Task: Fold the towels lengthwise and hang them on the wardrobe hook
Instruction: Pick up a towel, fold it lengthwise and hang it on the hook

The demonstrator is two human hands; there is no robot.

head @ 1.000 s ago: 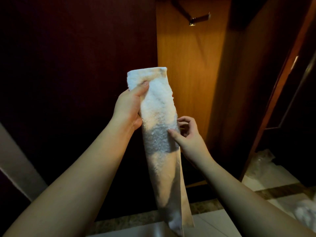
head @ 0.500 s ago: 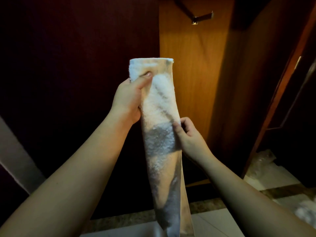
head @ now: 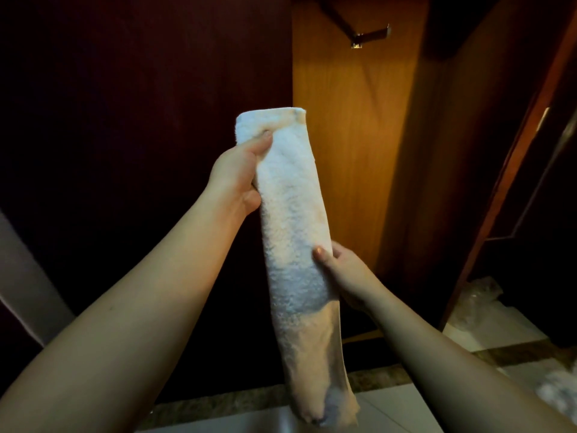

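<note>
1. The towel (head: 292, 220) is white, folded into a long narrow strip, and hangs upright in the air in front of the person.
2. The left hand (head: 235, 179) grips the strip near its top edge, thumb pressed across the front.
3. The right hand (head: 346, 273) holds the right edge around mid-length, thumb on the front, fingers hidden behind the cloth.
4. The 2 hands are apart, the left one higher.
5. The lower end hangs free above the tiled floor (head: 402, 407).
6. The hook (head: 371, 35) juts from the lit wooden wardrobe panel (head: 352, 151), well above and to the right of the towel, with nothing on it.
</note>
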